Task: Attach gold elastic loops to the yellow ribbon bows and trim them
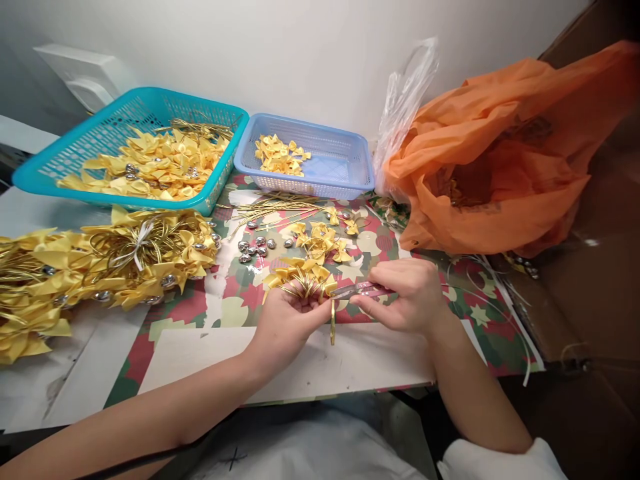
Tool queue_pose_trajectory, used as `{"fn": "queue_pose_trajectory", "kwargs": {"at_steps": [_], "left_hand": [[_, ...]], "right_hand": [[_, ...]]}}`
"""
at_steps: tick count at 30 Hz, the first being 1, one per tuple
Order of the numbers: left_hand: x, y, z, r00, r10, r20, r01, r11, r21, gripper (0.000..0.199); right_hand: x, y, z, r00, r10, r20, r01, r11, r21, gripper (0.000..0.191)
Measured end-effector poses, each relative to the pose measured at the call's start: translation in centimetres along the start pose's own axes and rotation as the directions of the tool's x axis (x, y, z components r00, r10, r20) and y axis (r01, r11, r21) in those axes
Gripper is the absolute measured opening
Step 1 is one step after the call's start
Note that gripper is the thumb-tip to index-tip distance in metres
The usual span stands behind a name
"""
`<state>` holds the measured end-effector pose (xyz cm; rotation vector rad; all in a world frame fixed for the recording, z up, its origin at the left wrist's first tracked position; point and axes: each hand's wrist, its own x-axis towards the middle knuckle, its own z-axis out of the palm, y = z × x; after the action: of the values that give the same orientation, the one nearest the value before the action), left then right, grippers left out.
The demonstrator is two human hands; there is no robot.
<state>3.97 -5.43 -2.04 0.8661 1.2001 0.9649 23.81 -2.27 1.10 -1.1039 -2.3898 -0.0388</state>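
My left hand (285, 320) is closed around a bunch of yellow ribbon bows (300, 273) with looped gold cords. A short gold cord end (333, 323) hangs below my left thumb. My right hand (407, 293) grips pink-handled snips (370, 289), their metal blades pointing left at the edge of the bunch, close to my left fingertips. Whether the blades touch a cord I cannot tell. Just beyond lie loose yellow bows (323, 241), several silver bells (261, 251) and a spread of straight gold cords (280, 208).
At the back stand a teal basket (55, 157) heaped with yellow bows and a blue basket (345, 175) with a few. Tied bow bundles (145, 257) cover the left side. An orange plastic bag (480, 120) sits at right. White paper (320, 373) lines the front edge.
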Motion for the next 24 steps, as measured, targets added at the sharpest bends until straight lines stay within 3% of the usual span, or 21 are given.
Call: {"fn": "queue_pose_trajectory", "kwargs": {"at_steps": [24], "left_hand": [[0.08,0.17,-0.02,1.000,-0.002,0.000,0.002,1.000,0.030,0.016]], "right_hand": [[0.14,-0.32,0.17,0.999,-0.037,-0.031,0.035,0.997,-0.067,0.050]]}}
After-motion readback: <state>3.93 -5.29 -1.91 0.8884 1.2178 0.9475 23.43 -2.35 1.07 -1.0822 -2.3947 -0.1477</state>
